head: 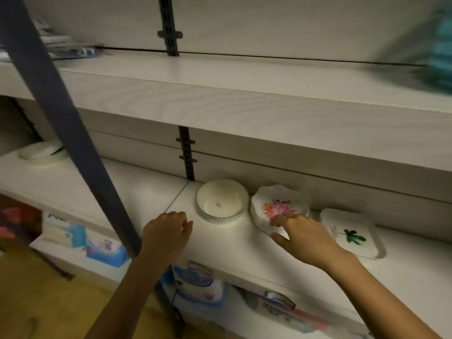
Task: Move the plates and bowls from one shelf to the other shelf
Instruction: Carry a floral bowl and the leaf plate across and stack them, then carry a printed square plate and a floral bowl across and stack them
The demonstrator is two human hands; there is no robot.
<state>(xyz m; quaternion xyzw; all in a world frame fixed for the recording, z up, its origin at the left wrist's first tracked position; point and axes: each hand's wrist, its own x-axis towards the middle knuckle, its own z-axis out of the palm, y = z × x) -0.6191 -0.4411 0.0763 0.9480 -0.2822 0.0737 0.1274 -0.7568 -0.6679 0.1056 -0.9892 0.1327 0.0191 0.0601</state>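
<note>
On the middle shelf (137, 189), three white dishes in a row: a round bowl (222, 201) with a thin dark rim line and small mark inside; just right of it a scalloped plate stack (278, 207) printed with pink-orange flowers; further right a square plate (352, 233) bearing a green palm-like motif. Right hand (302, 237) on the scalloped stack's near edge, fingers on top, thumb below, pinching it. Left hand (166, 234) loosely curled, empty, over the shelf front. Packaging lettering below too blurred to read
</note>
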